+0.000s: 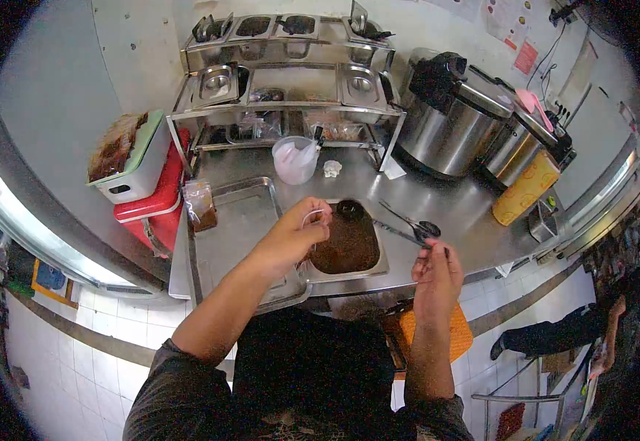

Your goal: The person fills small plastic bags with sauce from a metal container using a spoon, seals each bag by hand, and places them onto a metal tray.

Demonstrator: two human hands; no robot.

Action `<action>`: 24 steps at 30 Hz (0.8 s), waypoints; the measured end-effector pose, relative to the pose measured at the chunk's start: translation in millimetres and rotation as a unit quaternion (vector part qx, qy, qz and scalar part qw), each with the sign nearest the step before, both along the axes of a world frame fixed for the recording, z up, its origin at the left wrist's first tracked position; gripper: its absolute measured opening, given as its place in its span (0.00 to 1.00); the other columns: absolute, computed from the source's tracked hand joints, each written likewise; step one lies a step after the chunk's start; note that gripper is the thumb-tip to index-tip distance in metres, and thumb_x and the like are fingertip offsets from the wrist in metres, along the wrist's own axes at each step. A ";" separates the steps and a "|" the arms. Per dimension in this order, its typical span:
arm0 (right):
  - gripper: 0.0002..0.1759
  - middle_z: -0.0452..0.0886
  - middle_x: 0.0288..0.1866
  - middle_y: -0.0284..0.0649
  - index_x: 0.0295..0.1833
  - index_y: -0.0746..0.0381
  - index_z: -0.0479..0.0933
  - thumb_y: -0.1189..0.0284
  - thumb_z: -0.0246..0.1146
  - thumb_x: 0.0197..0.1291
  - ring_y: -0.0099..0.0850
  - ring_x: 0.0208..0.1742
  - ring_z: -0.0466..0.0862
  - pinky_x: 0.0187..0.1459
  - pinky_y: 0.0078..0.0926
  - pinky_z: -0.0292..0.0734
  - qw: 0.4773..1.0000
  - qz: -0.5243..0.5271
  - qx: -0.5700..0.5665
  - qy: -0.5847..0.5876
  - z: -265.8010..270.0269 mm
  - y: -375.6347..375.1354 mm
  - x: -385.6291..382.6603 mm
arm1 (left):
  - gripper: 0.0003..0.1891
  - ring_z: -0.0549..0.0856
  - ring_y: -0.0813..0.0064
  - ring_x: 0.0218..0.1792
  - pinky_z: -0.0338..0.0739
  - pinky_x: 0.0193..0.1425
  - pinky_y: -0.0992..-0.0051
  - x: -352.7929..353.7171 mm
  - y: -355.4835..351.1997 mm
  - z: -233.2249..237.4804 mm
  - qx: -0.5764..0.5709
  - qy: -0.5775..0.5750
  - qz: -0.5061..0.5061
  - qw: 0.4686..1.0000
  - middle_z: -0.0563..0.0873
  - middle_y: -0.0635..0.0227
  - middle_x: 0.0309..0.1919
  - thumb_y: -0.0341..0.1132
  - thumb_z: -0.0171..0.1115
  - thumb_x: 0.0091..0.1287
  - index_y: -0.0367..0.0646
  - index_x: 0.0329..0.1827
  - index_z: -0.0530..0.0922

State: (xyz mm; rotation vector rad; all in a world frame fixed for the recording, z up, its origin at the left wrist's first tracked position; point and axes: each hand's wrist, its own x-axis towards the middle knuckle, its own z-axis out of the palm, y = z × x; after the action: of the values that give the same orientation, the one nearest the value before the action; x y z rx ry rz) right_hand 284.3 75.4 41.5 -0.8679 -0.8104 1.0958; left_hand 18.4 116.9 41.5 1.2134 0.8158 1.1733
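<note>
My left hand (299, 234) is closed on a thin, pale, curved strip, above the left edge of a metal pan (382, 268). Dark brown contents (345, 242) fill the pan, with a round black thing (349, 209) at its back edge. To the right of the pan, my right hand (437, 268) pinches a dark, slim utensil (402, 234) that points back and left. Black-handled scissors (424, 228) lie just behind my right fingers; whether the fingers touch them I cannot tell. Under my left forearm is a large metal tray (242, 213).
A translucent tub (294, 162) stands behind the pan, near crumpled white paper (331, 169). A metal rack (290, 77) holds lidded pans. Steel pots (441, 121) and a yellow box (526, 189) are at right. Another person's leg (548, 334) shows at far right.
</note>
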 end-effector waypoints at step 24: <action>0.04 0.77 0.33 0.37 0.37 0.66 0.77 0.78 0.64 0.64 0.25 0.34 0.77 0.36 0.23 0.71 0.947 0.078 0.137 -0.279 4.2 -36.1 -62.5 | 0.07 0.79 0.79 0.45 0.73 0.51 0.75 13.9 -89.6 1.6 0.114 0.046 0.031 0.992 0.81 0.68 0.40 0.31 0.62 0.73 0.35 0.46 0.77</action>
State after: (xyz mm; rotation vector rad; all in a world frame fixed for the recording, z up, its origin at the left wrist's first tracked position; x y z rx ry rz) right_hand 221.8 39.3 45.7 -0.8969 -1.4880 0.8455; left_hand 32.3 27.2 43.1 1.4471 0.8074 1.2958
